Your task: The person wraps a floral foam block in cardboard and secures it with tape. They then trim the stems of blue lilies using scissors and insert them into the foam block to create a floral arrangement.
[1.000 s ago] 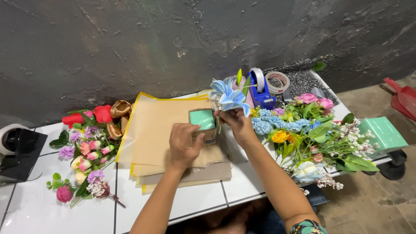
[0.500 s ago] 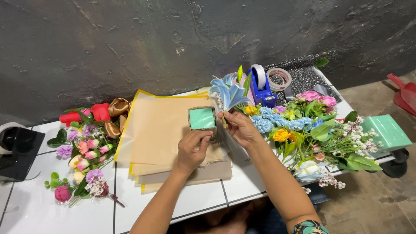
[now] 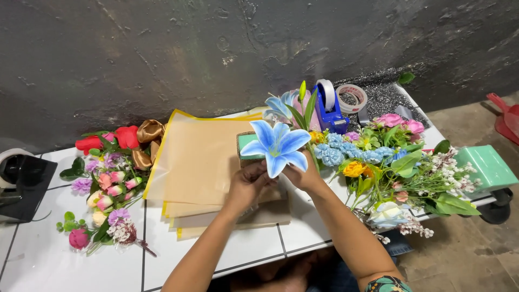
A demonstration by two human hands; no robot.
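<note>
Holding a blue lily — both hands, left hand, right hand — over tan paper.

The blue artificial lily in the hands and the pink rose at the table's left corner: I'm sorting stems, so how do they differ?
The blue artificial lily is wide open with pointed petals; the small pink rose is a tight round bud. The lily is held up by the left hand and right hand; the rose lies on the white tiled table. The lily looks larger. Both are single blooms.
</note>
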